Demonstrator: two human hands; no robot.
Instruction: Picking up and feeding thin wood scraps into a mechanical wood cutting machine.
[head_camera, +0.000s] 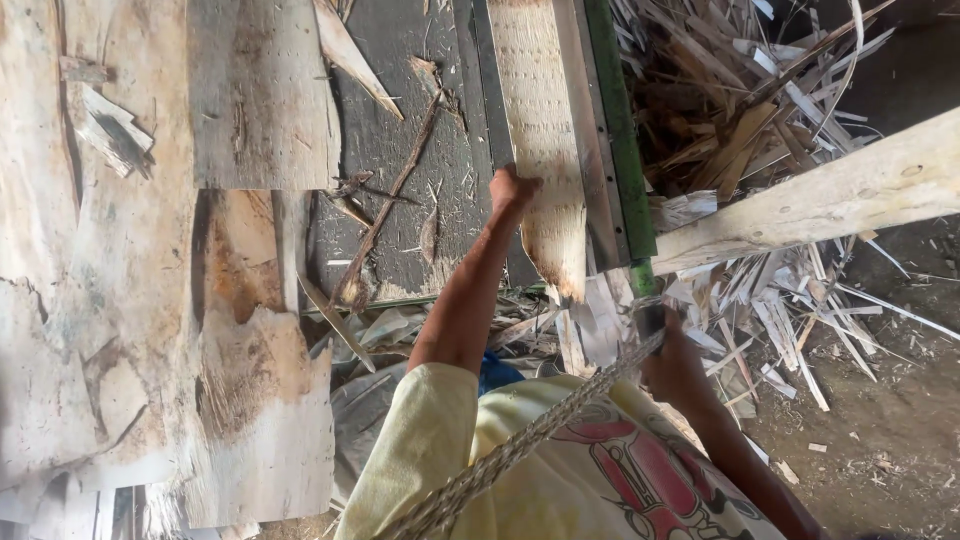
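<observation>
We hold the veneer strip (540, 130) down with our left hand (512, 190), fingers curled over its near left edge, gripping or pressing it against the dark bench (400, 130). The strip lies lengthwise under the green blade arm (615, 130), a long lever that runs along the strip's right side. Our right hand (672, 360) sits low at the near end of that arm, closed around its handle as far as we can see, though the fingers themselves are partly hidden behind a braided rope (520, 445) that crosses our yellow shirt (560, 450).

The near end of the strip is ragged and split, and it is not yet trimmed square, so we judge that the cut on this piece is not made: the strip is placed and held, the arm is in hand, and the stroke remains. To the right, a big heap of offcuts (760, 110) lies on the ground, which suggests much trimming is done already. To the left, wide veneer sheets (130, 300) lie flat in overlapping layers. A pale pole (830, 195) slants across the heap.
</observation>
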